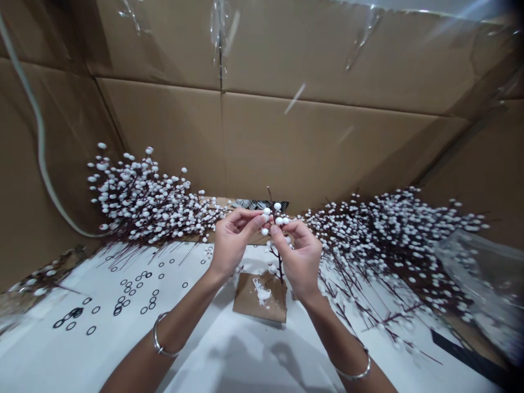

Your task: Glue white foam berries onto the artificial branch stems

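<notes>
Fingers [254, 221] of left hand [231, 243] & right hand [302, 259] pinch thin dark twig w/ small white foam berries [279, 221], prob. mid-assembly; next needs steady grip.

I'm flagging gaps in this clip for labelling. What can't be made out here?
Head view only.
Stem of the sprig between left hand and right hand: hidden by the fingers.
The white blob on the cardboard piece: too small to identify.
The plastic bag: blurred, cut off by the right edge.
The patterned item behind the sprig: mostly hidden by the hands.

White berries [278, 206] on dark brown twigs [280, 262]; black rings [90, 330] on a white table [229, 349].
</notes>
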The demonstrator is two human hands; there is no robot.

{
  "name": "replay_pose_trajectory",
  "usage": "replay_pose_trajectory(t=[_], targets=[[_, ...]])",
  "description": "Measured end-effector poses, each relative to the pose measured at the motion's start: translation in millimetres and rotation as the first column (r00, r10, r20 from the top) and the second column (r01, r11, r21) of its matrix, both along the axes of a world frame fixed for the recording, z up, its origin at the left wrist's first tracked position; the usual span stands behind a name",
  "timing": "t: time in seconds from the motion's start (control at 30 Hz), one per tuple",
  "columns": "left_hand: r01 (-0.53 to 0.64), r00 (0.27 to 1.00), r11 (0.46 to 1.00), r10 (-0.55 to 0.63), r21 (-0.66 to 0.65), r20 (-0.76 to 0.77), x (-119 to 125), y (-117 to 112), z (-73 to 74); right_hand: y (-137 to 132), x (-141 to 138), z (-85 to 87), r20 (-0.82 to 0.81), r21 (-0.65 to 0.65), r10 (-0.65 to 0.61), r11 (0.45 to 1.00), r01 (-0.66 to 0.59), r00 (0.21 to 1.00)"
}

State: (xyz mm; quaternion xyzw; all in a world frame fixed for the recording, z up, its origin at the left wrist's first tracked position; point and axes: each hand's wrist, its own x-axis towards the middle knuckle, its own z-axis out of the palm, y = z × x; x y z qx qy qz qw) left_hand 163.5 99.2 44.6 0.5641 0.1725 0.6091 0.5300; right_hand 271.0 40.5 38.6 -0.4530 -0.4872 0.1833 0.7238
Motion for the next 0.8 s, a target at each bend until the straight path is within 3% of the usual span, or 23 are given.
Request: replay_pose_trajectory(t=[0.43, 0.53, 0.67, 0.8], targets=[[-0.013, 1.0, 1.0, 0.013, -0.011, -0.008, 1.7, 2.4, -4.9, -0.5, 1.4, 1.0, 0.066, -0.006, -0.045, 0.999, 0.045, 0.997], [0.038, 0.999, 0.999, -0.038, -0.031, -0.023, -0.9, 4.9, -2.2, 2.3, 5.0, 1.1, 0.062, -0.028, -0.006, 1.0, 0.008, 0.998], [0.161, 0.981, 0.984, -0.167, -0.074, -0.096, -5.2, 8.6, 1.7, 8.5, 12.5, 0.1, -0.061, -0.035, 0.096, 0.995, -0.098, 0.994], [0.226, 0.923, 0.972, -0.236, -0.069, -0.303, -5.1, 5.5, 1.7, 12.0, 17.8, 0.8, -0.198, 0.006, 0.205, 0.978, -0.208, 0.958]])
